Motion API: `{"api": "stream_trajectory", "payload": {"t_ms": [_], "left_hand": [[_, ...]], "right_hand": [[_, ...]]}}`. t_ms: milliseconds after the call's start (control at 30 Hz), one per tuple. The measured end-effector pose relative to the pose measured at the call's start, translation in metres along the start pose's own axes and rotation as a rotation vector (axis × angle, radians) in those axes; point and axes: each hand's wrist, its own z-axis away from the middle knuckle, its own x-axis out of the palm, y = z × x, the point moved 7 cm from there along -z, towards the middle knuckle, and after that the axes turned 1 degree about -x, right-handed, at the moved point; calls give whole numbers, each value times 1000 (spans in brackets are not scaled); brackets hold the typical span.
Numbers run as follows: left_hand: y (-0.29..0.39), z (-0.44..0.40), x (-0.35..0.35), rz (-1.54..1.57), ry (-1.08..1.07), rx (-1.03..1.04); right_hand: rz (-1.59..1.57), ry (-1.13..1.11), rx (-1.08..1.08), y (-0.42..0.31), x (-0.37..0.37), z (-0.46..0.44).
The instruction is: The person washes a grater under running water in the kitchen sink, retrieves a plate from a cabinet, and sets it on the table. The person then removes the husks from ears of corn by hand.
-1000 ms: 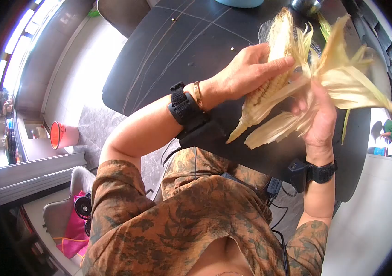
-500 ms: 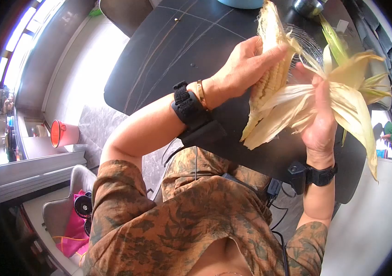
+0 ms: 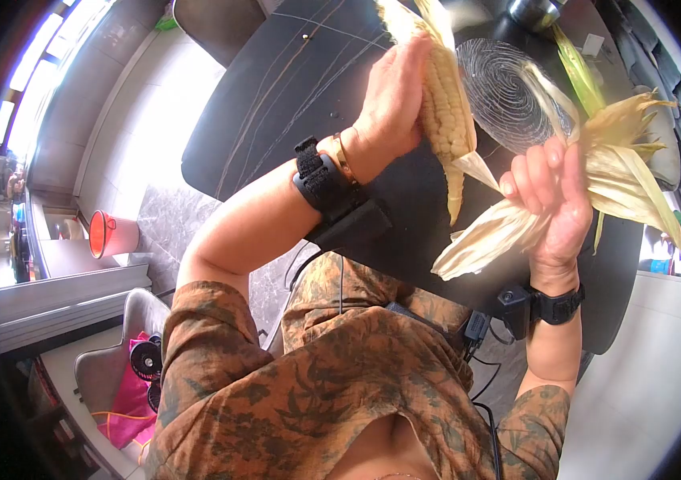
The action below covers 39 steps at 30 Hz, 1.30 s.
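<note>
My left hand (image 3: 395,100) is closed around an ear of corn (image 3: 446,112), held tilted above the table. Its pale yellow kernels are bare along the side, and some husk remains at the top and near the lower tip. Bunched in my right hand (image 3: 552,188) are dry, cream-coloured corn husks (image 3: 636,172), with the fingers curled over them. One strip of husk stretches between the cob and my right fingers. More husk (image 3: 488,240) hangs out below that hand. Behind the two hands lies a clear plate with ring-shaped ridges (image 3: 504,88).
A dark, veined table (image 3: 276,104) spreads beneath my hands. Green husk leaves (image 3: 579,72) and a metal pot (image 3: 534,11) are at its far right. On the floor to the left stands a red bucket (image 3: 115,234). A grey chair (image 3: 99,368) holds pink cloth and a small fan.
My left hand has moved left with the corn, away from my right hand. My right fingers have closed over the husks, which have come largely away from the cob. The ridged plate shows more.
</note>
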Motion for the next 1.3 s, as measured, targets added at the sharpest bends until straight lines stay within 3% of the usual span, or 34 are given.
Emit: {"api": "stream_trajectory", "payload": {"t_ms": [267, 300, 367, 400, 500, 567, 700, 967, 1300], "left_hand": [[31, -5, -16, 200, 130, 191], [35, -14, -23, 261, 110, 266], [42, -15, -26, 353, -96, 239], [41, -18, -25, 341, -69, 161], [26, -14, -6, 53, -152, -43], [14, 3, 12, -102, -162, -128], [6, 25, 36, -290, -347, -133], [-2, 39, 55, -482, -558, -49], [-8, 36, 48, -643, -552, -77]], "right_hand": [[-95, -93, 61, -2, 8, 4], [-107, -96, 79, -3, 9, 6], [-102, -107, 70, -6, 9, 5], [-94, -96, 63, -8, 9, 4], [-2, -27, 45, -6, 0, 1], [96, 144, 50, -1, -18, -2], [342, 394, 49, -1, -35, 0], [351, 249, 37, 3, -22, 0], [333, 371, 75, 5, -41, 1]]}}
